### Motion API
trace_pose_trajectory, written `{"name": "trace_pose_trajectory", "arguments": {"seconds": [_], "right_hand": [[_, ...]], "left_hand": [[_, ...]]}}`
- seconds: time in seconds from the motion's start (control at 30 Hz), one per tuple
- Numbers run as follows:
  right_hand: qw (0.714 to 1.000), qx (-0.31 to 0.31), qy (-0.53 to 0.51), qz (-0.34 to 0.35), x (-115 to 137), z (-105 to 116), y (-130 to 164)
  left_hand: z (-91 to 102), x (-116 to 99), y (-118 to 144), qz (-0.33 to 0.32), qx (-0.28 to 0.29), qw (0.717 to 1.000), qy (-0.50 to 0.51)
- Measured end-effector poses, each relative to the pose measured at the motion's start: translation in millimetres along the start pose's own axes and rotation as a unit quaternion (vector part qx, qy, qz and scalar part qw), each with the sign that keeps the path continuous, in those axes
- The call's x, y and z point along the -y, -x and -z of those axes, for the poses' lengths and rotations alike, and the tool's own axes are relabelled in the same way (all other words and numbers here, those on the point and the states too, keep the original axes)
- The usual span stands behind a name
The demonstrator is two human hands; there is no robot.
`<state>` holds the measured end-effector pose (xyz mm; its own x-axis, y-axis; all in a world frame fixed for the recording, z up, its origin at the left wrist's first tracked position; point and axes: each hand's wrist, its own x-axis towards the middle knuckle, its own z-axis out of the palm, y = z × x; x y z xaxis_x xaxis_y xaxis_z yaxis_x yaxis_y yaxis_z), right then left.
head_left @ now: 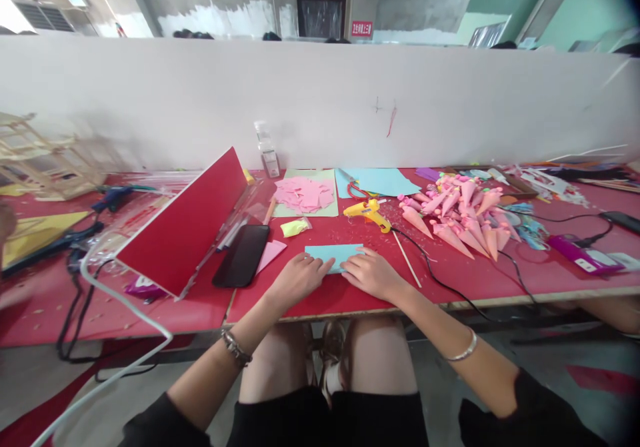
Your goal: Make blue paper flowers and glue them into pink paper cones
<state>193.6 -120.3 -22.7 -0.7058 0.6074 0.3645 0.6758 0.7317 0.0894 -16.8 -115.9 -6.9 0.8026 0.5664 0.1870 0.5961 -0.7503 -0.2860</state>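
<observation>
While both forearms reached over the near edge of the red counter (330, 231), the left hand (305, 275) and right hand (373, 274) met at a light-blue paper strip (334, 252) lying near that edge. The fingers of both touched it; whether they pinched it or merely rested there, I could not tell. A dark phone (241, 256) lay to the left. Just beyond were a yellow packet (295, 227) and a yellow glue gun (369, 214), with heaped pink cones (465, 217) to its right. Farther back, pink paper pieces (305, 195) covered a pale green sheet (327, 212) before a white partition (320, 107).
</observation>
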Motion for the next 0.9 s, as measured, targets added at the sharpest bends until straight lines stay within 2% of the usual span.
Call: {"name": "trace_pose_trajectory", "arguments": {"seconds": [0.1,0.23,0.37,0.53,0.73,0.83,0.9], "right_hand": [[1.000,-0.028,0.003,0.003,3,11,-8],[0.996,-0.089,0.017,-0.014,10,28,-23],[0.992,-0.122,0.027,-0.025,13,43,-33],[0.989,-0.137,-0.007,-0.046,0,49,-28],[0.980,-0.146,-0.051,-0.127,-33,46,-8],[0.966,-0.175,-0.097,-0.165,-34,54,-7],[0.969,-0.145,-0.152,-0.129,-27,61,-9]], "left_hand": [[8.1,3,-3,0.001,-0.026,1.000,0.011],[28.0,5,-13,0.017,-0.068,0.997,0.042],[46.6,7,-18,0.017,-0.089,0.994,0.055],[62.3,14,-10,0.043,-0.071,0.995,0.058],[69.2,23,3,0.076,-0.040,0.994,0.071],[68.2,26,7,0.077,-0.040,0.993,0.077],[68.0,27,9,0.077,-0.036,0.993,0.076]]}}
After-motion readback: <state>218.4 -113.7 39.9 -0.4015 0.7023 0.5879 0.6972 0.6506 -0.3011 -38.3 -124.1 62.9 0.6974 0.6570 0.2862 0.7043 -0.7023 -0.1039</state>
